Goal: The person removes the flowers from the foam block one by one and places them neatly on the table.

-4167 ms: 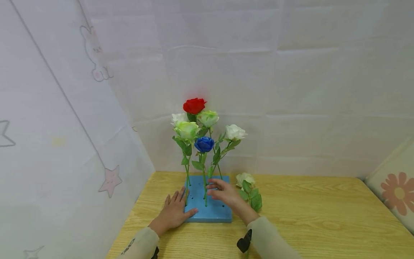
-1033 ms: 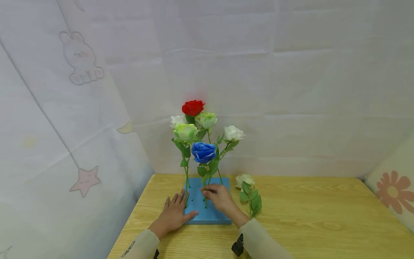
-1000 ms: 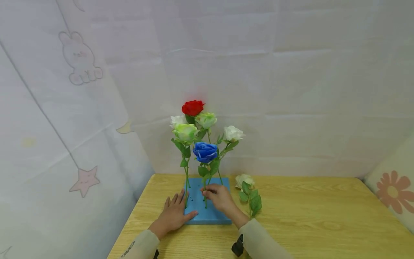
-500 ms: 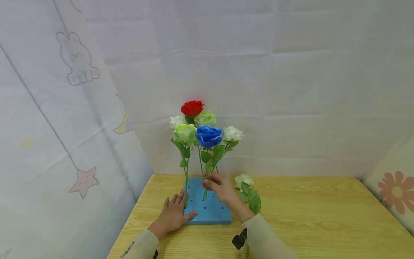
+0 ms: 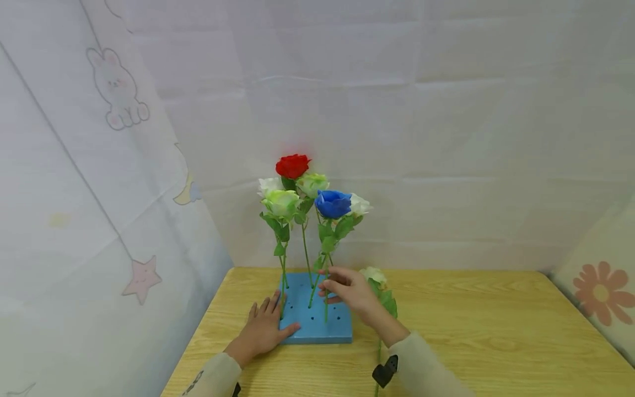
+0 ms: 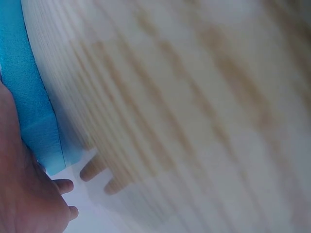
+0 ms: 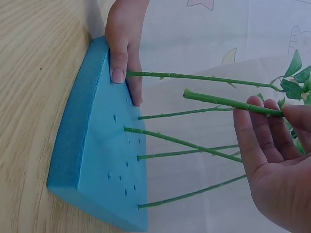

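Note:
A blue foam block (image 5: 342, 330) (image 7: 97, 160) with rows of holes lies on the wooden table (image 5: 471, 331). Several roses stand in it: a red one (image 5: 292, 165), pale green ones (image 5: 281, 201) and white ones (image 5: 268, 184). My right hand (image 5: 327, 284) (image 7: 278, 110) pinches the stem (image 7: 228, 102) of a blue rose (image 5: 332, 203); the stem's cut end hangs free just above the block. My left hand (image 5: 268, 317) (image 7: 124, 48) lies flat at the block's left edge, thumb pressing on its top face. The left wrist view shows only blurred table, a strip of foam (image 6: 29, 97) and part of the hand.
A loose white rose (image 5: 373, 274) lies on the table right of the block, partly behind my right hand. White cloth walls with bunny and star prints close in the left and back. A flower-print cushion (image 5: 600, 292) sits at the far right.
My right hand has pulled the blue rose up out of the block and carried it a little to the right. The left hand has stayed on the block.

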The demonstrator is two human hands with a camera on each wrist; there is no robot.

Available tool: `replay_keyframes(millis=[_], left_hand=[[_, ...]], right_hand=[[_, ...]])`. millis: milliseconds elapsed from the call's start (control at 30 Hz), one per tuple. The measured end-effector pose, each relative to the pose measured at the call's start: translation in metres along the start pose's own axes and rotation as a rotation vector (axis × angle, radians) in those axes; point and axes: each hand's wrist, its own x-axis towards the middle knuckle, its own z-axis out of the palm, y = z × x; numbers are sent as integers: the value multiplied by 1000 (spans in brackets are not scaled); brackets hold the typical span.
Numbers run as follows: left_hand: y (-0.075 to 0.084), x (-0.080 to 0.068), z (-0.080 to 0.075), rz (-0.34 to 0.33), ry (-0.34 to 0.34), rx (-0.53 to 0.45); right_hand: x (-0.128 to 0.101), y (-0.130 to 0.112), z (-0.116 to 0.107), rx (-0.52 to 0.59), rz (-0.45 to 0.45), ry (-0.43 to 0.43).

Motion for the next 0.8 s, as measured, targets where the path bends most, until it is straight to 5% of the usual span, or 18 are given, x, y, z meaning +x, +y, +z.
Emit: replay_keyframes(millis=[800], left_hand=[[-10,2,7,41,44,-11]], right_hand=[[-44,-7,-48,-92,60,-13]])
